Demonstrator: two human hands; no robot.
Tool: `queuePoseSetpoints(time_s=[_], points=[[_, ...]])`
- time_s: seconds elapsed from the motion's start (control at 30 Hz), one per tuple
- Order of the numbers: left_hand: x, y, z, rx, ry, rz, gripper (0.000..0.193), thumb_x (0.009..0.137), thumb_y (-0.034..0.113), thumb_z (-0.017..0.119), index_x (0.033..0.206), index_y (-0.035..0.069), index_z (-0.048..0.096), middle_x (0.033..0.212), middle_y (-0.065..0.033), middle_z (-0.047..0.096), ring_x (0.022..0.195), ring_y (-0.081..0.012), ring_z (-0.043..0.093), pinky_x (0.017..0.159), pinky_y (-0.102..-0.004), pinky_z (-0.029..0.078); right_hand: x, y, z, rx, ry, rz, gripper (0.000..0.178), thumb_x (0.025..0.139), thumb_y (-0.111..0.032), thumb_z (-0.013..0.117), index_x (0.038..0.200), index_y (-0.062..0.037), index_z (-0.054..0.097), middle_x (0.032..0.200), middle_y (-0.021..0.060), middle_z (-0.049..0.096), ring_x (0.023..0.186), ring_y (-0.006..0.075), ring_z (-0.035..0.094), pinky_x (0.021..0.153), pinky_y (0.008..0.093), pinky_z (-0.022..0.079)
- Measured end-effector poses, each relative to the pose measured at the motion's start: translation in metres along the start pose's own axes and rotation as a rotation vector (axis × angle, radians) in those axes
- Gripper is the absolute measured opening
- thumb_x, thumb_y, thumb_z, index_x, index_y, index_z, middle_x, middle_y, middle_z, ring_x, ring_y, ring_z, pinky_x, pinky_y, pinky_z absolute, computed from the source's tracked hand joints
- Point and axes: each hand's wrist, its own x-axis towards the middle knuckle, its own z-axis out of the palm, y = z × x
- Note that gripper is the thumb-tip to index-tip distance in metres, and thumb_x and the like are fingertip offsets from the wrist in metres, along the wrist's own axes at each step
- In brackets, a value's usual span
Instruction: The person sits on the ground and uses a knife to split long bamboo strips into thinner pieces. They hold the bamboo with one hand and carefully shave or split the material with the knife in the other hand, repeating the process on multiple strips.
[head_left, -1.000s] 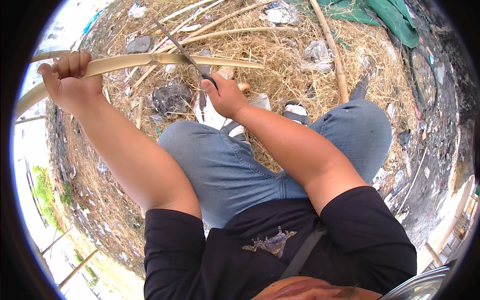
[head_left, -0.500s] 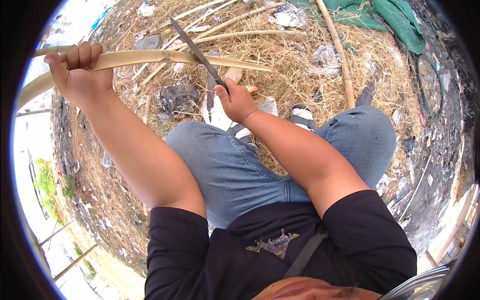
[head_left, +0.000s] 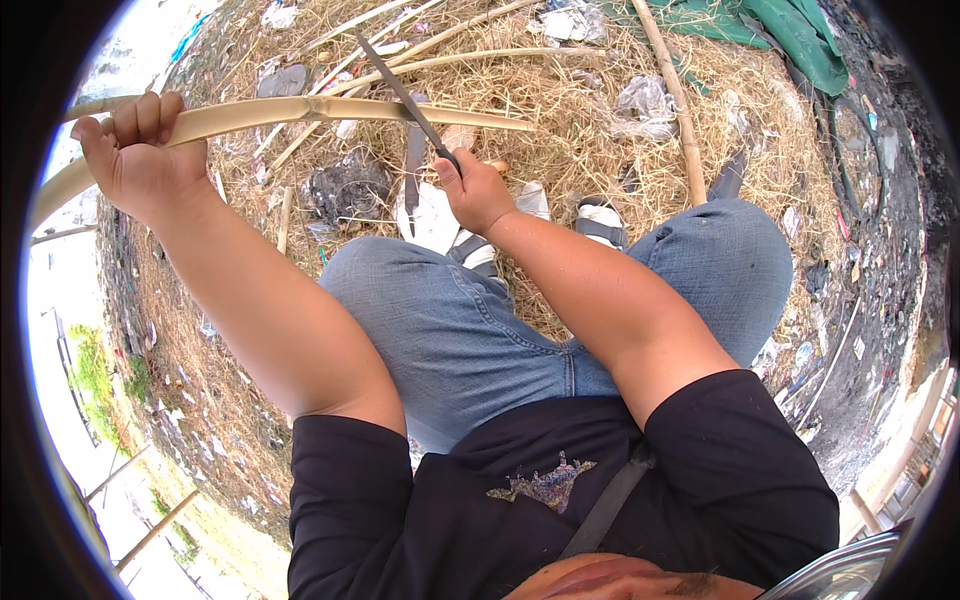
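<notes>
A long, pale split bamboo strip (head_left: 255,113) stretches from the left edge across the space before my knees, with a ring-like node along it. My left hand (head_left: 140,150) is wrapped round the strip at the left. In my right hand (head_left: 475,193) is the dark handle of a long, narrow knife (head_left: 408,103). Its blade slants up and to the left, crossing the strip right of the node; whether the edge is cutting in cannot be made out. The strip's free end tapers to a point just right of the blade.
Several bamboo strips (head_left: 430,62) lie on the straw ahead. A bamboo pole (head_left: 678,105) lies to the right, near a green tarp (head_left: 795,40) and a crumpled plastic bag (head_left: 647,105). A blackened lump (head_left: 347,187) sits left of my feet. Litter covers the ground.
Both hands have shifted slightly left, carrying the strip with them. The knife now crosses the strip a little nearer its free end. Both grips are unchanged.
</notes>
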Motion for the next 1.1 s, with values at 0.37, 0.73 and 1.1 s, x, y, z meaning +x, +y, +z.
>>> queuePoseSetpoints(time_s=[0.37, 0.73, 1.1], points=[[0.006, -0.001, -0.003, -0.035, -0.021, 0.003, 0.043, 0.097, 0.028, 0.061, 0.069, 0.017, 0.03, 0.062, 0.0025, 0.018, 0.055, -0.0137, 0.018, 0.052, -0.0298, 0.018, 0.005, -0.045, 0.008, 0.132, -0.025, 0.088, 0.054, 0.107, -0.049, 0.039, 0.106, -0.0003, 0.062, 0.093, 0.0261, 0.07, 0.095, 0.048, 0.065, 0.086, 0.0531, 0.049], [-0.008, -0.004, 0.024, 0.191, 0.273, 0.116, 0.025, 0.101, 0.024, 0.064, 0.093, 0.009, 0.046, 0.06, 0.0023, 0.028, 0.055, -0.0127, 0.027, 0.058, -0.0307, 0.031, 0.005, 0.011, 0.024, 0.155, 0.136, 0.232, 0.053, 0.107, -0.05, 0.039, 0.101, -0.0022, 0.06, 0.086, 0.0254, 0.067, 0.087, 0.0477, 0.064, 0.08, 0.0528, 0.049], [0.007, -0.006, -0.026, 0.424, 0.598, 0.03, 0.06, 0.102, 0.031, 0.063, 0.14, -0.005, 0.031, 0.068, -0.006, 0.049, 0.063, -0.0184, 0.054, 0.074, -0.0387, 0.054, 0.0, 0.003, 0.017, 0.136, -0.045, 0.018, 0.05, 0.107, -0.047, 0.047, 0.092, -0.0007, 0.058, 0.076, 0.0199, 0.061, 0.072, 0.0356, 0.06, 0.07, 0.0435, 0.047]])
